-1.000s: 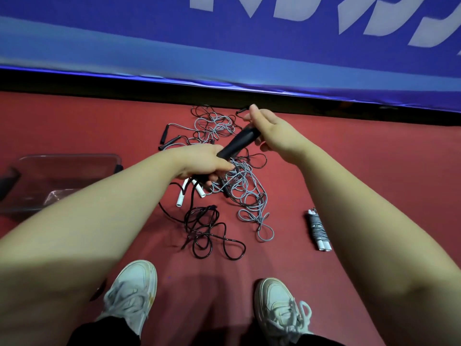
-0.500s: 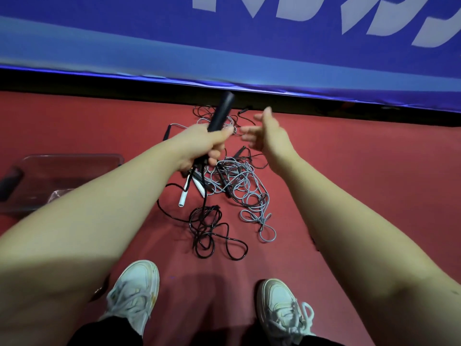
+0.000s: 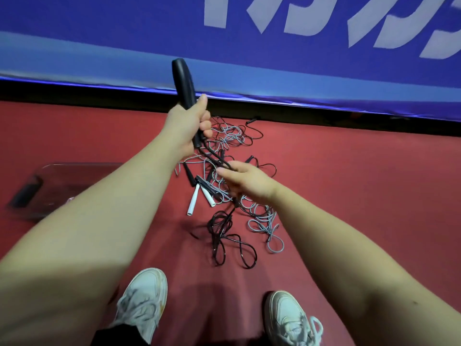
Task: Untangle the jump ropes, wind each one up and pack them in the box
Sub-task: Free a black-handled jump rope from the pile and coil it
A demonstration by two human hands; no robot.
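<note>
The blue banner (image 3: 149, 33) with white lettering filled the 12 o'clock side of your view, and the red floor (image 3: 361, 191) ran below it. The clear box (image 3: 57, 188) sat on the floor at 9 o'clock from the ropes, well apart from them and partly behind your left forearm. The tangle of jump ropes (image 3: 232, 138) lay at the centre, with grey cord (image 3: 262, 227) looping out toward 5 o'clock and black cord (image 3: 219, 228) coiling toward 6 o'clock. Your white shoes (image 3: 142, 300) stood at 6 o'clock. Your left hand (image 3: 185, 126) was raised at 11 o'clock from the pile, fingers wrapped round a black handle (image 3: 183, 81) that stood nearly upright. Its cord ran down to your right hand (image 3: 249, 183). That hand hovered over the tangle, fingers reaching toward 9 o'clock with the black cord at them; whether it pinched the cord could not be told. Two white handles (image 3: 193, 201) lay on the floor at 8 o'clock of your right hand, close together at their upper ends.
</note>
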